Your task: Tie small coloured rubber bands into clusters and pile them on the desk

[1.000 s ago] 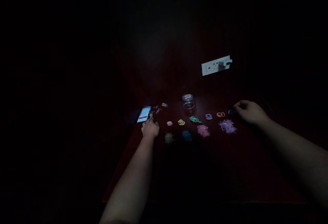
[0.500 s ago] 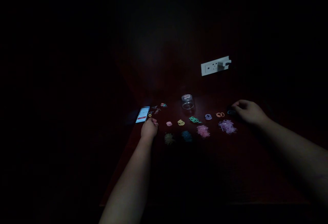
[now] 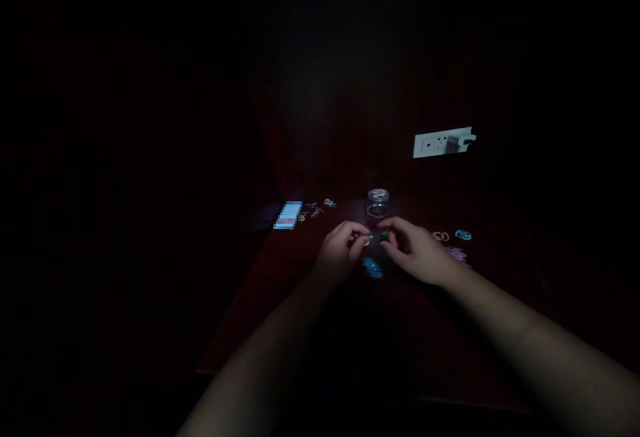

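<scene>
Over the middle of the dark table, my left hand [image 3: 344, 250] pinches a small teal item [image 3: 371, 237] at its fingertips. Facing it closely, my right hand [image 3: 411, 247] has thumb and forefinger apart, just over green bands [image 3: 385, 236]. Part of a yellow band [image 3: 367, 243] shows beside my left fingertips. Below the hands lies a pile of blue bands [image 3: 373, 268]. To the right are orange bands [image 3: 441, 236], blue bands [image 3: 463, 234] and a purple pile [image 3: 457, 256], partly hidden by my right hand.
A clear lidded jar [image 3: 378, 204] stands behind the hands. At the back left lie a lit phone [image 3: 288, 215] and small loose items [image 3: 317, 211]. A white socket panel [image 3: 440, 143] with a plug is on the wall.
My left hand has moved right and my right hand has moved left, so they now face each other. The teal item has come into my left fingertips. The view has shifted slightly.
</scene>
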A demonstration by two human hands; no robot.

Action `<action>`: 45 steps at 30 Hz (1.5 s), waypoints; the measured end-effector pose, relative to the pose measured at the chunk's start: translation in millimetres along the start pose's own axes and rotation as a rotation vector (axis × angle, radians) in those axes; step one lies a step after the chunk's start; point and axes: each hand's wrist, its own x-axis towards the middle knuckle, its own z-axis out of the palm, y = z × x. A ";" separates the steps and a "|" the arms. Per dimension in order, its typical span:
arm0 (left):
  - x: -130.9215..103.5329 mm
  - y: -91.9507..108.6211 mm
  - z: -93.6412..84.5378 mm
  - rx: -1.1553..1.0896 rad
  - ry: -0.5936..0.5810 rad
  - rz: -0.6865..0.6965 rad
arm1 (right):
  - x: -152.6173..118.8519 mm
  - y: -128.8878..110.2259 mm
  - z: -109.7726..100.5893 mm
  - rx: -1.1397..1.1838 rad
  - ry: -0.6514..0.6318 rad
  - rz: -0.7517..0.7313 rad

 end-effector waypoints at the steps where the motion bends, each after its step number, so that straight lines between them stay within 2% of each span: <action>1: -2.6 4.7 5.3 -0.038 -0.012 0.007 | 3.0 -5.8 7.3 0.053 -0.020 -0.017; 5: -6.6 8.2 16.3 -0.143 0.003 -0.070 | 5.2 -4.7 22.1 0.198 0.016 -0.027; 15: -5.1 5.6 17.8 -0.170 0.045 -0.048 | -4.3 11.3 20.1 0.199 0.021 -0.005; 26: -5.0 3.9 15.8 -0.106 -0.176 -0.020 | -7.6 16.5 18.3 0.205 -0.010 0.023; 31: -6.4 5.7 15.1 -0.134 -0.193 -0.011 | -6.6 21.1 18.2 0.139 0.032 0.060; 41: -6.9 6.1 12.8 -0.151 -0.219 0.019 | -7.5 20.3 18.8 0.127 0.004 0.055; 45: -6.7 6.3 13.0 -0.165 -0.192 0.010 | -7.6 17.3 18.5 0.138 0.002 0.043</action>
